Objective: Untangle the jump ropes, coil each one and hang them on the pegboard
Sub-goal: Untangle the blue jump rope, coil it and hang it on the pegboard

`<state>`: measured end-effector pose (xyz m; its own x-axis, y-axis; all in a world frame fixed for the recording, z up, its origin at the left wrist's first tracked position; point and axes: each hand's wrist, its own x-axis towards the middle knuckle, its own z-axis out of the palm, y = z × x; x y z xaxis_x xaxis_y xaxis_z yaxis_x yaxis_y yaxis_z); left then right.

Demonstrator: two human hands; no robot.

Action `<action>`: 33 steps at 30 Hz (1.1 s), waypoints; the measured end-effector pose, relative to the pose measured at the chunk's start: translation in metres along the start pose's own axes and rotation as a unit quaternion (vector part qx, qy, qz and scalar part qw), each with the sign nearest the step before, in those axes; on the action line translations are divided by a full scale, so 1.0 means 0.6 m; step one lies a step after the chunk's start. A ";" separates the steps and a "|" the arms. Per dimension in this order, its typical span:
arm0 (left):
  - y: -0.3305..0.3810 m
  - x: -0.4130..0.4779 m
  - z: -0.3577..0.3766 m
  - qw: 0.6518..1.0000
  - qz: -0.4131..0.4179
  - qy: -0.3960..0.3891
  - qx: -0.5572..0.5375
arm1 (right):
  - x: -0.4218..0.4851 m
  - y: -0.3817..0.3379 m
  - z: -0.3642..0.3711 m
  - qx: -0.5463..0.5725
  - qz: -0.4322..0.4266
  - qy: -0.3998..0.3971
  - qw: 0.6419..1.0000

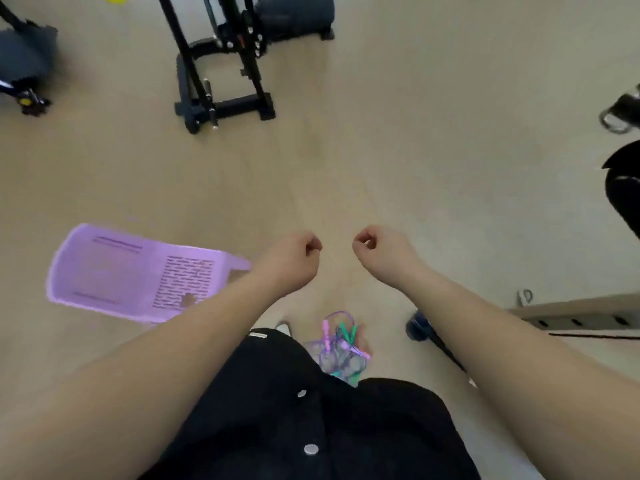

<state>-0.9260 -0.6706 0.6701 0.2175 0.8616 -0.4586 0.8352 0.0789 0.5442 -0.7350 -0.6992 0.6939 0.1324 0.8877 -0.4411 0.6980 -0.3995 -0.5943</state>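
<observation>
Head view, looking down at the floor (398,150).

1. Left hand (294,258): held out in front of the body, just left of frame centre. Fingers are curled into a narrow fist. No object is visible in it.
2. Right hand (377,251): held out at the same height, just right of centre. Fingers are curled into a narrow fist. No object is visible in it.
3. The two hands are near each other but apart. Both are well above the floor.
4. Ropes (341,348): one tangled pile on the floor at 6 o'clock, between the forearms and just beyond the black shirt (294,427). Purple and green cords with pink and green handles are mixed together. Neither hand touches the pile.
5. Basket (135,271): purple, lying on its side on the floor at 8 o'clock, partly behind the left forearm.
6. Frame (221,81): black exercise equipment standing on the floor at 11 o'clock, well apart from the ropes.
7. Board (581,313): beige, with dark slots, at 4 o'clock near the right edge. The blur does not show whether it is the pegboard.
</observation>
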 end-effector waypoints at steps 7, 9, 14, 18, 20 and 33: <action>0.055 0.061 -0.010 0.962 0.194 -0.159 0.112 | -0.027 0.034 -0.016 0.071 0.146 0.129 0.978; 0.066 0.066 0.009 0.946 0.219 -0.197 0.137 | -0.052 0.056 -0.018 0.086 0.182 0.145 0.969; 0.066 0.054 0.067 0.898 0.260 -0.286 0.209 | -0.132 0.116 0.028 0.171 0.263 0.170 0.934; 0.057 0.043 0.104 0.870 0.295 -0.308 0.245 | -0.188 0.149 0.088 0.236 0.311 0.190 0.901; 0.056 0.039 0.124 0.856 0.308 -0.324 0.259 | -0.212 0.166 0.117 0.262 0.326 0.198 0.886; 0.002 0.224 0.325 0.675 0.407 -0.443 0.426 | -0.135 0.280 0.296 0.378 0.461 0.274 0.755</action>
<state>-0.7974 -0.6526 0.4721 0.6813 -0.2235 -0.6970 0.1613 -0.8830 0.4408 -0.7535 -0.8789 0.5102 0.7325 0.0305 -0.6801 -0.4422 -0.7383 -0.5093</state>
